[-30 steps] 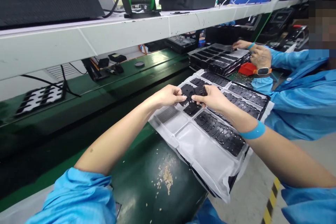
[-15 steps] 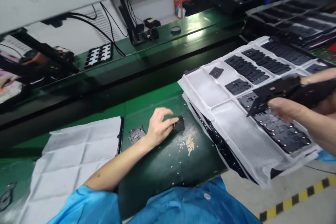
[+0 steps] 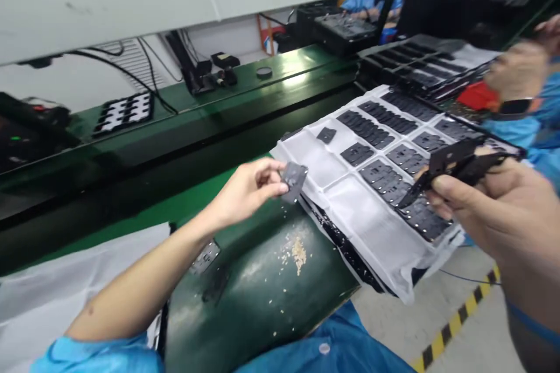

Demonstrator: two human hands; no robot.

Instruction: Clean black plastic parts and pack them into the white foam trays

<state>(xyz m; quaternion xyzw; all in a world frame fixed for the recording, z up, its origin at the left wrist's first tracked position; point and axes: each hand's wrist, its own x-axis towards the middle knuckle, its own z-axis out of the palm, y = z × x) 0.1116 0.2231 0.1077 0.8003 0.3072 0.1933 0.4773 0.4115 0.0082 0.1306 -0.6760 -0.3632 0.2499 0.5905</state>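
My left hand (image 3: 251,192) pinches a thin dark plate (image 3: 294,179) by its near edge, raised above the green bench beside the tray's corner. In my right hand (image 3: 499,207) is a fanned bunch of black plates (image 3: 455,157), gripped between thumb and fingers over the tray. The white-lined tray (image 3: 363,201) has compartments with rows of similar dark plates (image 3: 382,180). A single plate (image 3: 326,135) lies apart in its upper left compartment. Under my left forearm, a silvery plate (image 3: 205,257) rests on the bench, with a dark piece (image 3: 216,284) close by.
Small pale bits (image 3: 298,253) are heaped and scattered on the green bench (image 3: 245,315). A white sheet (image 3: 87,280) lies at left. Another stacked tray (image 3: 429,64) stands behind. At right are a co-worker's hands (image 3: 518,70), blurred. A grey panel (image 3: 131,6) hangs overhead.
My left hand has lifted the plate off the bench, up toward the tray. My right hand still holds its plates. The view has shifted rightward, bringing the co-worker's hands into sight.
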